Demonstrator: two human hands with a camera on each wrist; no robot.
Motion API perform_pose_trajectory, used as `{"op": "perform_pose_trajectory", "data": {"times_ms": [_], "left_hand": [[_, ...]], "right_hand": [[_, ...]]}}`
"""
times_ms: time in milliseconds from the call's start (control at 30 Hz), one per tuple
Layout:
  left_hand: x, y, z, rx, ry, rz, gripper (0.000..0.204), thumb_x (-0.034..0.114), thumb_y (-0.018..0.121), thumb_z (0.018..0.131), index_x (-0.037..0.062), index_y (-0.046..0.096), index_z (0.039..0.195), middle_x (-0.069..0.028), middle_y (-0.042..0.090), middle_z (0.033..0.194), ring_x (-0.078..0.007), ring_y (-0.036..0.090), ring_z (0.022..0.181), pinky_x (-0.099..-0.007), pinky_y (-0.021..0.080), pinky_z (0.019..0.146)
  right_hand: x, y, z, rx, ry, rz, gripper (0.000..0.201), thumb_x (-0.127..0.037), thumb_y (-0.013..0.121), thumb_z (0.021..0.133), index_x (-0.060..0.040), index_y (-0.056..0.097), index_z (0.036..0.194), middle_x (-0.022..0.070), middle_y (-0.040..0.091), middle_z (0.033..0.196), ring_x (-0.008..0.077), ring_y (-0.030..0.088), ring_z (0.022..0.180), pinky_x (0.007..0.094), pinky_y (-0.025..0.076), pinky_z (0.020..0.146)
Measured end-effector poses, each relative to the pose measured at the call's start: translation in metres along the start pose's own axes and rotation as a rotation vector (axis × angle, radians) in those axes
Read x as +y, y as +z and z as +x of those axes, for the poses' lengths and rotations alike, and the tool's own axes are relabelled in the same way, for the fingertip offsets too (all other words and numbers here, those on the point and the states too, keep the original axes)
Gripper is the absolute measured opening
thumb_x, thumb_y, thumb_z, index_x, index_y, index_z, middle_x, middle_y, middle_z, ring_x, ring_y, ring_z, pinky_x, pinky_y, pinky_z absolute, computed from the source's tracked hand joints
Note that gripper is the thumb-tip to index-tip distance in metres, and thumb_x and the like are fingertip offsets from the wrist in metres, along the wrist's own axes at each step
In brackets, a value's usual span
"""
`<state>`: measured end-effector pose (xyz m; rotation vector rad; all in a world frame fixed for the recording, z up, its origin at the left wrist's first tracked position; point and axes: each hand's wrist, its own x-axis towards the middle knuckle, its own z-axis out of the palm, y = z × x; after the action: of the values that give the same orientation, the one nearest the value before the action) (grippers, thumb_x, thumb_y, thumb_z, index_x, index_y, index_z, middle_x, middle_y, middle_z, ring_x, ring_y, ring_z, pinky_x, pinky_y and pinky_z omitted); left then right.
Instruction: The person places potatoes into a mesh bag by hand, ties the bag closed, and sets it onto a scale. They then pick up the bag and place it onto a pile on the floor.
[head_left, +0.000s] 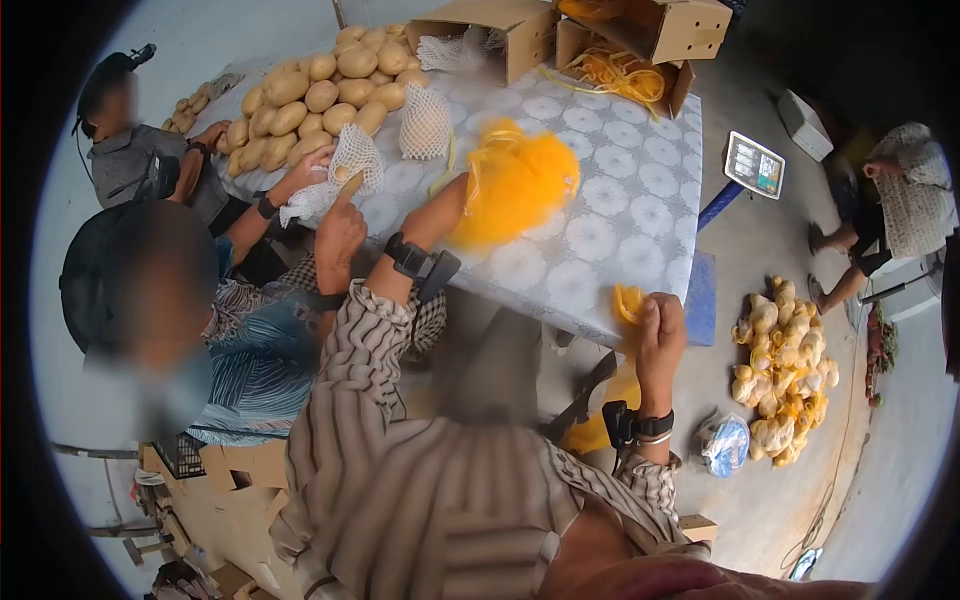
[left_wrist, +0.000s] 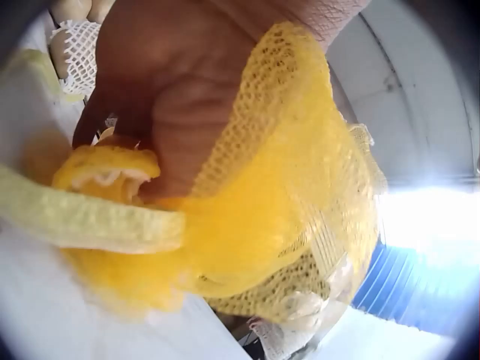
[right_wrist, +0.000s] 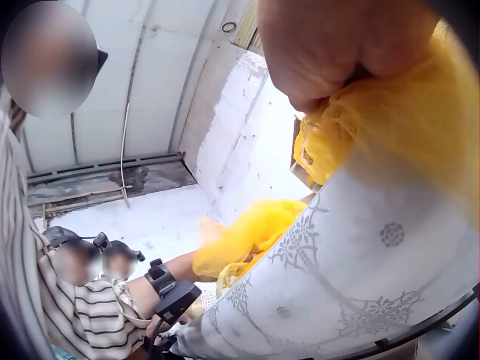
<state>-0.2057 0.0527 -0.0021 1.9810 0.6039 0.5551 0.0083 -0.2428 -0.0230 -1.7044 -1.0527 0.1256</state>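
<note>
Over the table, my left hand [left_wrist: 187,90] grips a bunch of yellow mesh net bags [head_left: 515,185]; the netting hides most of the fingers in the head view. A pale yellow-green strap [left_wrist: 90,217] crosses in front of this bunch in the left wrist view. At the table's near right corner, my right hand [head_left: 660,335] holds another yellow mesh net bag [right_wrist: 375,120], gathered at the top with a folded end showing above the fist. Its loose part hangs down beside the table edge.
Potatoes [head_left: 320,95] are heaped at the table's far left, near a foam-netted item [head_left: 425,125]. Cardboard boxes [head_left: 640,30] with yellow straps stand at the back. Another person's hand [head_left: 340,235] works at left. A scale display [head_left: 755,165] and bagged produce [head_left: 785,380] are at right.
</note>
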Motion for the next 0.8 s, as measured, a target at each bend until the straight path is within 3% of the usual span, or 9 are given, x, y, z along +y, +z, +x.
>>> {"op": "perform_pose_trajectory", "data": {"times_ms": [100,167,200,300,367,400,467,500,800], "left_hand": [[-0.016,-0.010,-0.015,0.101,0.174,0.212,0.040,0.021,0.051,0.093,0.0008,0.050,0.128,-0.0149,0.060,0.122,-0.0236,0.056,0.113,-0.0337,0.043,0.095],[0.004,-0.017,-0.018,0.003,-0.131,0.268,0.043,0.017,0.057,0.089,0.0019,0.049,0.129,-0.0161,0.057,0.127,-0.0254,0.055,0.115,-0.0340,0.043,0.095],[-0.006,-0.020,-0.017,0.005,-0.131,0.270,0.043,0.017,0.057,0.089,0.0019,0.049,0.129,-0.0161,0.057,0.127,-0.0254,0.055,0.115,-0.0340,0.043,0.095],[-0.043,-0.019,-0.008,-0.051,-0.149,0.150,0.046,0.016,0.060,0.086,0.0028,0.050,0.129,-0.0151,0.056,0.129,-0.0260,0.053,0.118,-0.0344,0.043,0.096],[-0.047,-0.004,0.001,-0.093,0.102,0.231,0.047,0.014,0.061,0.085,0.0032,0.050,0.129,-0.0156,0.056,0.127,-0.0280,0.053,0.118,-0.0358,0.042,0.098],[-0.048,0.005,0.011,-0.095,0.112,0.232,0.047,0.014,0.061,0.085,0.0032,0.050,0.129,-0.0156,0.056,0.127,-0.0280,0.053,0.118,-0.0358,0.042,0.098],[-0.046,0.023,0.034,-0.009,0.575,0.580,0.044,0.016,0.061,0.085,0.0032,0.052,0.127,-0.0170,0.058,0.123,-0.0308,0.053,0.116,-0.0381,0.041,0.099],[-0.039,0.026,0.043,-0.010,0.591,0.582,0.044,0.016,0.061,0.085,0.0032,0.052,0.127,-0.0170,0.058,0.123,-0.0308,0.053,0.116,-0.0381,0.041,0.099],[0.008,0.024,0.107,-0.003,0.505,0.617,0.031,0.016,0.063,0.083,0.0027,0.061,0.111,-0.0165,0.064,0.110,-0.0303,0.059,0.105,-0.0369,0.047,0.089]], "right_hand": [[-0.005,-0.001,0.000,0.008,-0.030,-0.013,0.011,-0.007,0.050,0.093,0.0017,0.057,0.092,0.0143,0.056,0.086,0.0293,0.055,0.079,0.0337,0.045,0.074],[-0.004,0.000,0.001,0.018,-0.060,-0.022,0.013,-0.009,0.051,0.095,0.0016,0.056,0.091,0.0112,0.055,0.084,0.0228,0.053,0.078,0.0304,0.044,0.073],[-0.004,0.001,0.000,0.033,-0.086,-0.036,0.015,-0.011,0.051,0.097,0.0016,0.055,0.091,0.0082,0.054,0.083,0.0163,0.050,0.076,0.0270,0.043,0.073],[-0.004,0.000,-0.001,0.025,-0.068,-0.030,0.014,-0.011,0.051,0.096,0.0017,0.056,0.091,0.0085,0.055,0.083,0.0171,0.051,0.077,0.0271,0.043,0.073],[-0.003,-0.001,-0.002,0.025,-0.049,-0.033,0.015,-0.011,0.051,0.096,0.0020,0.056,0.091,0.0088,0.056,0.083,0.0176,0.052,0.077,0.0273,0.043,0.073],[-0.002,-0.003,0.000,0.029,-0.039,-0.034,0.015,-0.011,0.052,0.096,0.0022,0.056,0.090,0.0092,0.056,0.083,0.0180,0.053,0.077,0.0274,0.043,0.074],[-0.001,-0.004,-0.002,0.032,-0.047,-0.040,0.013,-0.010,0.052,0.094,0.0016,0.057,0.091,0.0117,0.056,0.083,0.0234,0.054,0.077,0.0300,0.044,0.073],[-0.001,-0.004,-0.002,0.028,-0.052,-0.043,0.011,-0.008,0.052,0.092,0.0011,0.057,0.093,0.0142,0.055,0.084,0.0287,0.055,0.076,0.0326,0.045,0.073],[0.001,-0.017,0.000,-0.088,0.015,0.012,0.011,-0.006,0.050,0.091,0.0019,0.057,0.092,0.0153,0.057,0.085,0.0291,0.057,0.076,0.0332,0.046,0.072]]}}
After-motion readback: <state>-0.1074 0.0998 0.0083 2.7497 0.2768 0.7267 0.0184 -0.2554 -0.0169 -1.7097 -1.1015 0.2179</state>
